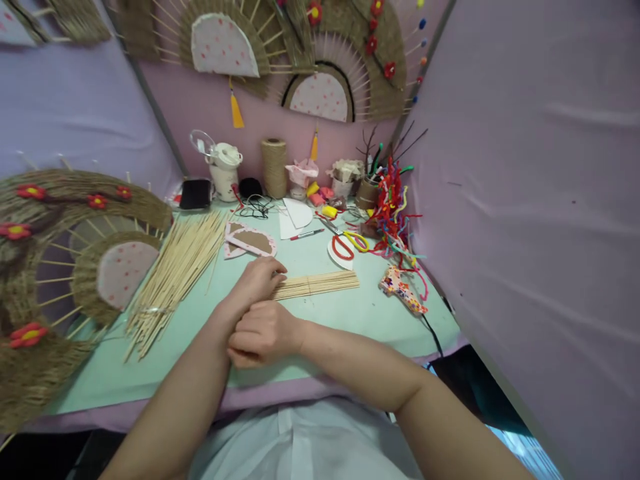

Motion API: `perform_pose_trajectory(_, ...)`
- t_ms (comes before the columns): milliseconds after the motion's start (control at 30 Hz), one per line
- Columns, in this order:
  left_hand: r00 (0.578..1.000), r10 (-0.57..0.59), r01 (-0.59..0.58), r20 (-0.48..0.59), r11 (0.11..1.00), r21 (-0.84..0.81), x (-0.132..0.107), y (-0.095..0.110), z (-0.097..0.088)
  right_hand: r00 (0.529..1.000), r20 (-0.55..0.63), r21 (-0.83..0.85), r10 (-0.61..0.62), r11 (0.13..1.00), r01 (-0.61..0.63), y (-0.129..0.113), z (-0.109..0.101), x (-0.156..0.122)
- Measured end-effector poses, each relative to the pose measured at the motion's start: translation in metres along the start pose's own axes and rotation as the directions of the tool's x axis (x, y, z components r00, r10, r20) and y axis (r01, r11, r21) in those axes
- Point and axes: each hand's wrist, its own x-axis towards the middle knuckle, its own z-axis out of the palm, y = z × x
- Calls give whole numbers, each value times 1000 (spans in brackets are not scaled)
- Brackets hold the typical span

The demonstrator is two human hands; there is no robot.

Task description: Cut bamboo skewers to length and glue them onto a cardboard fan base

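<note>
My left hand (pixel 257 280) lies on the mint-green table (pixel 350 313) with its fingers curled over the left end of a small flat row of bamboo sticks (pixel 320 284). My right hand (pixel 263 333) reaches across and rests against my left wrist, fingers bent loosely with nothing seen in them. A large loose bundle of bamboo sticks (pixel 175 273) stretches diagonally to the left of my hands. A cardboard fan-shaped cutout (pixel 249 240) with a pink dotted edge lies just beyond my left hand.
A woven jute fan with red flowers (pixel 60 267) covers the table's left side. Scissors (pixel 345 241), a red pen (pixel 307 234), white paper pieces, a twine spool (pixel 275 167), a glue gun (pixel 403 290) and coloured pipe cleaners (pixel 393 207) crowd the back and right. Purple cloth walls enclose the desk.
</note>
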Motion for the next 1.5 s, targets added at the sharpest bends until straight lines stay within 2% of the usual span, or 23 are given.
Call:
perform_pose_trajectory(167, 998, -31, 27, 45, 995, 91, 3, 11, 5, 998, -29, -82, -51, 995, 49, -1, 6, -3)
perform_pose_trajectory(333, 995, -33, 19, 91, 989, 148, 9, 19, 12, 987, -138, -121, -81, 991, 65, 0, 5, -5)
perform_pose_trajectory(533, 993, -58, 44, 105, 991, 130, 12, 20, 17, 962, -255, -130, -94, 990, 63, -3, -1, -4)
perform_pose_trajectory(767, 996, -58, 49, 62, 990, 129, 10, 21, 17, 973, -225, -140, -61, 990, 30, -3, -4, -4)
perform_pose_trajectory(933, 996, -74, 64, 45, 981, 183, 4, 23, 8, 980, -197, -133, -29, 991, 3, -2, -5, -4)
perform_pose_trajectory(1033, 985, -163, 151, 49, 970, 193, 0, 24, -1, 976, -216, -113, -20, 994, -5, -1, -8, -4)
perform_pose_trajectory(1167, 944, -322, 313, 68, 942, 121, -2, 24, -10, 965, -255, -91, 61, 992, -87, 3, -15, -5)
perform_pose_trajectory(1267, 948, -319, 317, 13, 946, 73, -2, 21, -10, 944, -310, -79, 116, 986, -147, 5, -20, -6)
perform_pose_trajectory(1367, 960, -269, 276, -79, 956, 103, -2, 16, -7, 925, -353, -60, 142, 983, -174, 6, -22, -6)
perform_pose_trajectory(1500, 937, -268, 298, -224, 948, 112, -2, 10, -6, 920, -355, -43, 165, 980, -192, 6, -19, -6)
